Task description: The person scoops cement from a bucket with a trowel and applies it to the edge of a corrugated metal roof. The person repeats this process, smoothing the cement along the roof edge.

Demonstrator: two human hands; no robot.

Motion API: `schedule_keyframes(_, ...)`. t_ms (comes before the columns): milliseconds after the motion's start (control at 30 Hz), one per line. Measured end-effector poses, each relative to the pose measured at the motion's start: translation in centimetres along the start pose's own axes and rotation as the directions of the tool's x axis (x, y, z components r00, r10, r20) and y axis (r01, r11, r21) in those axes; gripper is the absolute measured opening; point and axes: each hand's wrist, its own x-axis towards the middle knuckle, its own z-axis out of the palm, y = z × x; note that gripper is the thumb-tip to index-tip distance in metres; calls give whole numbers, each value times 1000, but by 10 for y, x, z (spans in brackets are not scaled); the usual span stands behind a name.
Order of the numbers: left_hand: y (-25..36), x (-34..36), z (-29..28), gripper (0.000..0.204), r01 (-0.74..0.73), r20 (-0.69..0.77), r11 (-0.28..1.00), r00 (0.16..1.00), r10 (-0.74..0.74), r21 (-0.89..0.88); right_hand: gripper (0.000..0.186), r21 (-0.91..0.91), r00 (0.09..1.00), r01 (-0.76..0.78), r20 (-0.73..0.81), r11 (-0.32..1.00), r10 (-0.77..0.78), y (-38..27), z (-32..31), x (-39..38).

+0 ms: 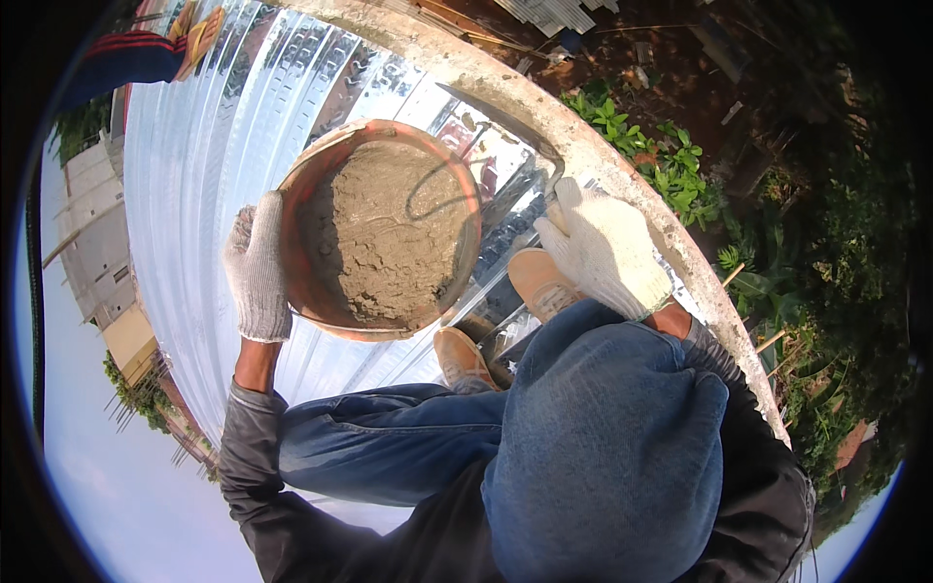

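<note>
Marks: the dark patterns on the metal roofing (185,233) near the upper end are too unclear to identify as print or reflection.

Edges: a concrete wall top (588,151) curves from the upper edge of the view down the right side. Beyond it, at a lower level, are green plants (680,175) and brown soil. The roofing extends broadly to the left of the bucket (309,233). A co-worker's sandalled foot (199,44) is at the upper left, well apart from the bucket.

Materials: the roofing is shiny, ribbed sheet. The wall top is rough and pale. The bucket is round and orange-brown, with a mortar-smeared rim. It contains grey-brown mortar (389,233), smooth toward the top and cracked and lumpy toward the bottom.

Hands: both wear pale knit gloves. The left hand (258,267) grasps the bucket's left side, thumb at the rim. The right hand (604,243) is closed around the handle of a trowel (515,128); the pointed blade extends along the wall's inner side, to the right of the bucket.

Position: the bucket is in front of the person, above the tan shoes (539,282) in the view. Its base is hidden.
</note>
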Motion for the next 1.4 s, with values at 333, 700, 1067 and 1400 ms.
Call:
schedule_keyframes(333,-4,4,-6,31,14,48,998,999,-16,55,17,-360,899,407,-3,839,-438,60,-34,131)
schedule_keyframes(700,-30,14,-11,29,-62,51,992,997,56,109,25,-596,915,375,363,710,-178,94,-105,119)
schedule_keyframes(1067,-9,7,-15,27,-42,19,993,999,40,108,35,-159,938,-88,320,983,135,106,-78,27)
schedule_keyframes(1400,-12,9,-10,29,-34,44,996,999,31,81,31,-46,977,-212,23,976,213,37,59,-49)
